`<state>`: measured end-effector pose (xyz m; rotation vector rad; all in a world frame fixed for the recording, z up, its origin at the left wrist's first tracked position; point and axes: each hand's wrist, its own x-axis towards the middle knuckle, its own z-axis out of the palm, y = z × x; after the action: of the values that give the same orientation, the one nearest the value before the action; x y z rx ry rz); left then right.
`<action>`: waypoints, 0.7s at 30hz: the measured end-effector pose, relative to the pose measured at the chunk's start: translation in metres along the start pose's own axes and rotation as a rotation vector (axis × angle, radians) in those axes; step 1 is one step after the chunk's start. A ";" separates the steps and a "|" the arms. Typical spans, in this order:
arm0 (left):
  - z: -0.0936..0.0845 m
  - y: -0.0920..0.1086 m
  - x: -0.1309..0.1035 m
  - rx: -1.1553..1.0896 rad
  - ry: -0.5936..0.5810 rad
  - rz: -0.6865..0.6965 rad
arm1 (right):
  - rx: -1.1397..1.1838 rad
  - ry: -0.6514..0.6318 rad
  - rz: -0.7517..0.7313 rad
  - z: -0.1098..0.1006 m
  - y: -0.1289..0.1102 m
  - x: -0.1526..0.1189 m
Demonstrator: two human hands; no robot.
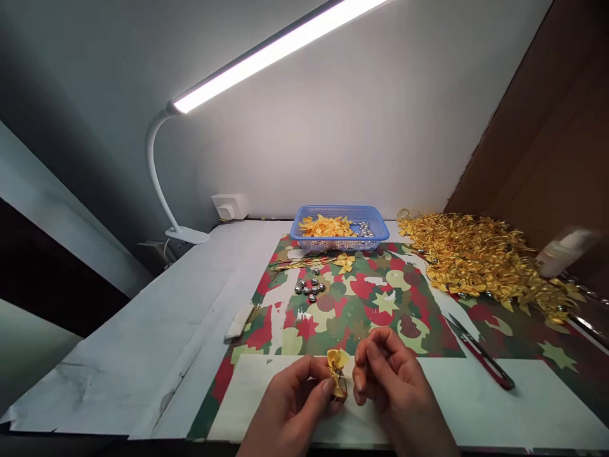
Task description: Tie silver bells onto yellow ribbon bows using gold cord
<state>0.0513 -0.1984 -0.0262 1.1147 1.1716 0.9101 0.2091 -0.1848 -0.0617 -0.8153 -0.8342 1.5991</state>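
Near the front edge of the table, my left hand (299, 403) pinches a yellow bow (337, 360) with a gold loop and a small dark, shiny piece at its middle. Just to the right, my right hand (392, 381) is closed, thumb and index fingertips pressed together. A thin pale strand seems to run from the bow toward it, but what those fingertips hold is too small to make out. Both hands are above a white sheet (257, 387) on the patterned red and green covering (352, 317).
Silver bells (312, 289) and gold ties (299, 263) lie ahead. Behind them stands a blue basket (342, 244) of yellow bows. At right are scissors (480, 352), a heap of gold bows (471, 254) and a bottle (561, 254). A lamp (188, 235) is clamped at left.
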 end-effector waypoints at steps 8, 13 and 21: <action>0.005 0.012 -0.008 -0.174 0.042 -0.172 | -0.288 0.002 -0.064 0.006 0.000 -0.002; 0.001 0.012 -0.008 -0.207 -0.014 -0.151 | -0.545 -0.051 -0.251 0.004 0.002 -0.001; -0.002 0.007 -0.012 0.157 -0.077 0.084 | -0.770 -0.161 -0.453 0.005 -0.007 0.006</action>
<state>0.0476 -0.2081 -0.0168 1.3230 1.1553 0.8428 0.2075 -0.1786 -0.0534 -0.9350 -1.6690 0.9307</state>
